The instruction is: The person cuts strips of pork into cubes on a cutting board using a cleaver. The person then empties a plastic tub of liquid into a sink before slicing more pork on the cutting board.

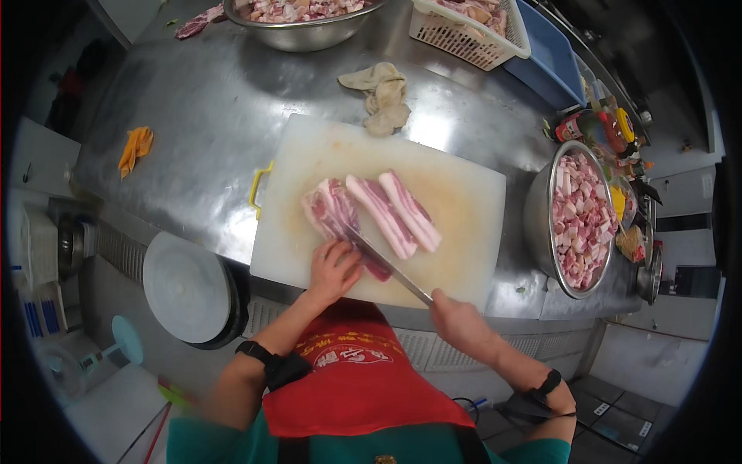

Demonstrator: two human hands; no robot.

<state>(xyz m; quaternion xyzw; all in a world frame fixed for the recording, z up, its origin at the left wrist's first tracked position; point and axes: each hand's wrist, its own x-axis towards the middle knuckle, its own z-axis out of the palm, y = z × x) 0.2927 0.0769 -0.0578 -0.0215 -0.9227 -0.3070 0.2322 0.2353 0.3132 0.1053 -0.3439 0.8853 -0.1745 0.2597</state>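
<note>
My right hand (458,322) grips the handle of a kitchen knife (391,268), whose blade points up and left into a slab of raw pork belly (333,209). Resting on the near end of that slab, my left hand (335,269) has its fingers bent just left of the blade. Two cut strips of pork belly, a middle one (382,217) and a right one (410,211), lie side by side, tilted, to the right. All the meat is on a white plastic cutting board (464,232) with a yellow handle (258,190) at its left edge.
A steel bowl of diced pork (582,226) stands right of the board, near sauce bottles (608,130). Beyond are a beige cloth (385,98), another steel bowl (301,35), a white basket (464,43) and a blue bin (548,55). An orange cloth (136,149) lies left on the steel table (191,116).
</note>
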